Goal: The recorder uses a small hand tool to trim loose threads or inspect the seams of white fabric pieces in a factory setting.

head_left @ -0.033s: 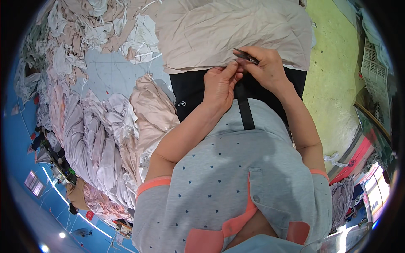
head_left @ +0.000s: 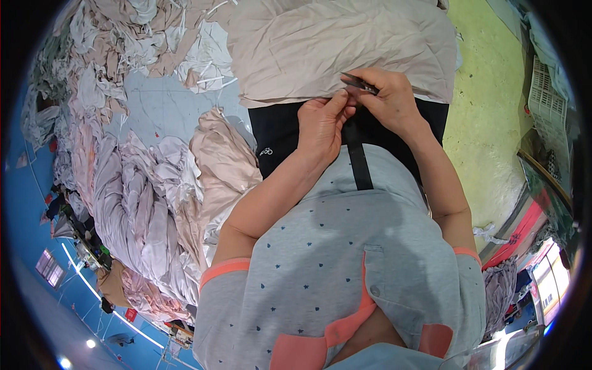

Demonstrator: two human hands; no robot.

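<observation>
A large piece of beige fabric point(head_left: 339, 46) is spread over my lap, its near edge lying across my black trousers point(head_left: 277, 129). My right hand point(head_left: 394, 102) is closed around small dark thread snips point(head_left: 359, 82), whose tips point to the left just above the fabric's near edge. Close beside it, my left hand point(head_left: 322, 126) is closed, thumb and fingers pinched together below the snips. What sits in that pinch is too small and too hidden to make out. The fingertips of both hands nearly meet.
Crumpled white and beige fabric point(head_left: 148, 43) is heaped at the far left. Nearer on the left lie a grey-lilac heap of cloth point(head_left: 135, 191) and a beige cloth point(head_left: 219, 151). A pale plastic crate point(head_left: 549, 98) stands at right beyond the yellowish floor point(head_left: 487, 117).
</observation>
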